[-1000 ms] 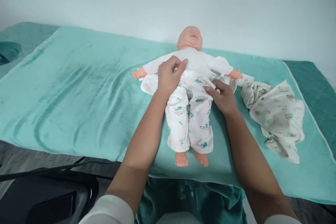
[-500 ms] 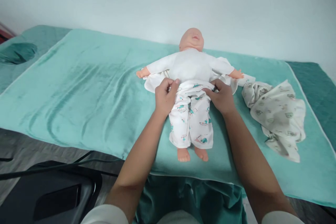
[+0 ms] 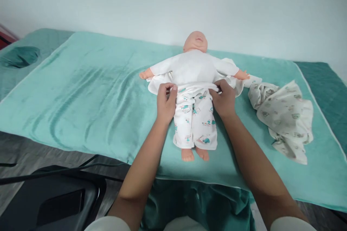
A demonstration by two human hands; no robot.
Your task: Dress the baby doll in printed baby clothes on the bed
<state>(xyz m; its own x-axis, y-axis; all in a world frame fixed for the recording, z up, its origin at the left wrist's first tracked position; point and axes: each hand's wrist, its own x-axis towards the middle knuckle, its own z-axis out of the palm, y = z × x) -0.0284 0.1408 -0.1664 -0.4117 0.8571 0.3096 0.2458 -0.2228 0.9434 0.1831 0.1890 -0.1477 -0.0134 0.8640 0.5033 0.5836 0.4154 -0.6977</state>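
Our left hand and right hand are level with each other at either side of a doll's waist, thumbs and fingers curled and pinching the top of its patterned trousers. The trousers are white with small teal prints, and they reach from the waist down to the ankles; their waist edge is bunched between our hands. The doll lies on its back in front of us, its head toward the wall and its bare feet pointing at us. Its white top has long sleeves, and both arms stretch out sideways. Beneath the arms we see a white cloth spread out on both sides of the body. To our right, near the doll, a crumpled printed cloth rests on the teal cover. That cover is laid across a darker green surface, which has an oval hollow at its left end. Behind it is a pale wall. Below, at our lower left, stands a black object with cables near it.
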